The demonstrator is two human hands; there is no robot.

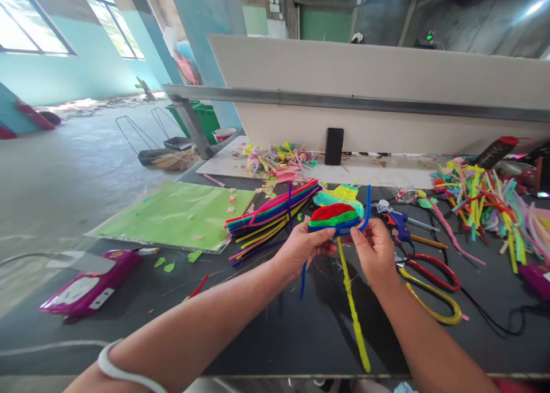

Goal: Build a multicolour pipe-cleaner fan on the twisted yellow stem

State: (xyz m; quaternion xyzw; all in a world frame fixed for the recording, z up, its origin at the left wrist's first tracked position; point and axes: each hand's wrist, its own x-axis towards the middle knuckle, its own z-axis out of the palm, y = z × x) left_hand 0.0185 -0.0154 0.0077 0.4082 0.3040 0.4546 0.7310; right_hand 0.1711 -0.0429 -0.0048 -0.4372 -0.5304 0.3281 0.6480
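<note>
Between my two hands, above the dark table, is a pipe-cleaner piece [334,216] with bands of red, green and blue. My left hand [306,245] pinches its lower left edge, thumb on the blue row. At the right edge, my right hand [373,245] closes on a blue pipe cleaner [368,201] whose free end sticks up. Another blue end hangs below my left hand. A yellow fuzzy stem [352,307] runs down from below the piece toward the table's front edge. Just behind lies a yellow and turquoise pipe-cleaner shape [341,195], partly hidden.
A bundle of coloured pipe cleaners [270,218] lies left of my hands, beside a green sheet [172,215]. Scissors [433,284] and a blue glue gun [399,224] are at right. A phone [334,146] leans on the back board. A purple pouch-like object [92,284] sits front left.
</note>
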